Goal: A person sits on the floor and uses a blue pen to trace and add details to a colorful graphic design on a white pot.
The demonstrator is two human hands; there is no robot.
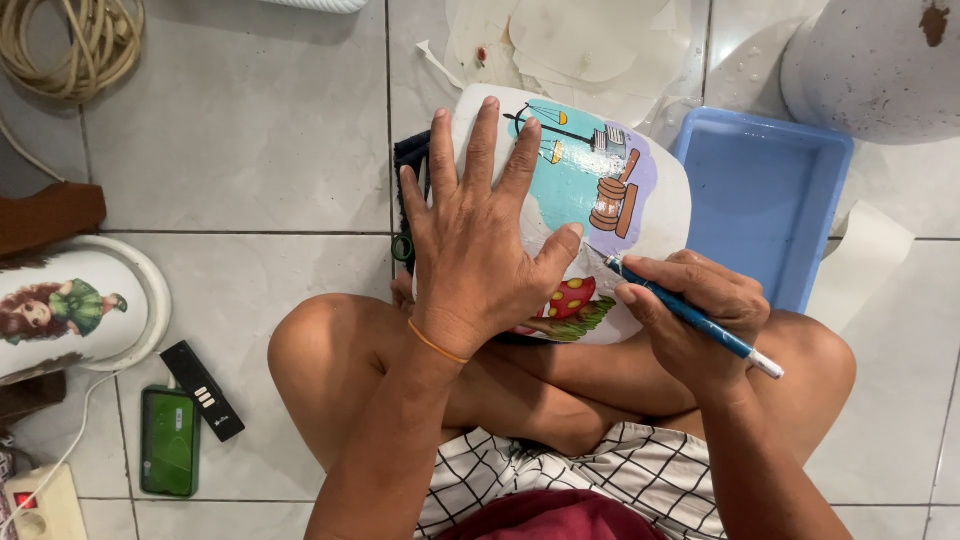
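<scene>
Resting across the crossed legs, a white painted pot (640,215) is seen lying on its side, long axis running roughly from the lap up and away toward the top of the view, decorated face turned up w/ a turquoise and lilac picture and a red mushroom near the lap end. Pot is directly in front of both hands, w/ no gap to either. Left hand (480,240) is laid flat on the pot's left half, fingers spread and pointing away from the body, thumb angled right toward the picture; nothing is gripped, the pot is just pressed steady. An orange band is worn on that wrist. Right hand (695,315) is closed in a pen grip around a blue-handled craft knife (690,318), tip set on the pot surface just beside the left thumb, handle trailing back to the right over the knee. Right hand is nearer the picture's edge; left is further up the pot. Forearms come in from the bottom of the view, left nearly straight, right bent inward. A blue plastic tray (765,195) sits on the tiled floor just right of the pot, loose paper sheets (585,45) beyond it. At far left: another white painted pot (80,305), a green phone (168,440) and a black remote (203,390), well apart from the hands.
</scene>
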